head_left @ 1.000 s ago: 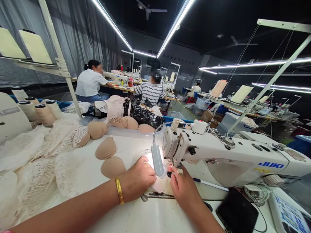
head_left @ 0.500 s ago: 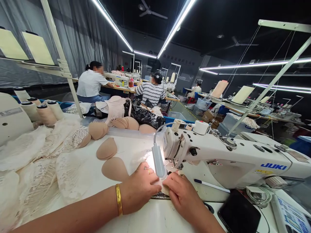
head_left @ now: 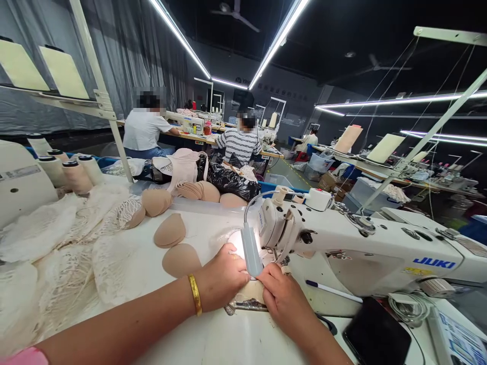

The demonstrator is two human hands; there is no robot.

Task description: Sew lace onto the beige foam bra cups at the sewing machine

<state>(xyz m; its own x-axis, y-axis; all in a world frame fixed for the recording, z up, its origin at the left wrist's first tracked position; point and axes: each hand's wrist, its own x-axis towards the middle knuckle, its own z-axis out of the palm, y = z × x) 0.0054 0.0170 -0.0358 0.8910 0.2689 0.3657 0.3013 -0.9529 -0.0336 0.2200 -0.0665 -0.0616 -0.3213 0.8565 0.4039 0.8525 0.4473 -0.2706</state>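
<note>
At the needle end of a white sewing machine (head_left: 373, 253), both hands work close together on a pale fabric piece (head_left: 251, 291), brightly lit and partly hidden. My left hand (head_left: 223, 276), with a ring and gold bangle, has its fingers bent and closed on the piece's left side. My right hand (head_left: 284, 290) pinches the near right edge, thumb and forefinger together. A grey gooseneck lamp (head_left: 251, 253) hangs just above the fingertips and covers part of the work. Left of my hands lie two beige bra cups, one nearer (head_left: 181, 261) and one farther (head_left: 169, 230).
Cream lace pieces (head_left: 72, 263) spread over the table's left. Stacked beige cups (head_left: 200, 190) and a black plastic bag (head_left: 230, 178) lie behind. To the right are a pen (head_left: 335, 291) and a black phone (head_left: 376, 332). Co-workers sit at machines farther back.
The hands have shifted slightly, and the right fingers now sit a little higher toward the lamp. More of the pale piece shows between the hands. The view has tilted slightly.
</note>
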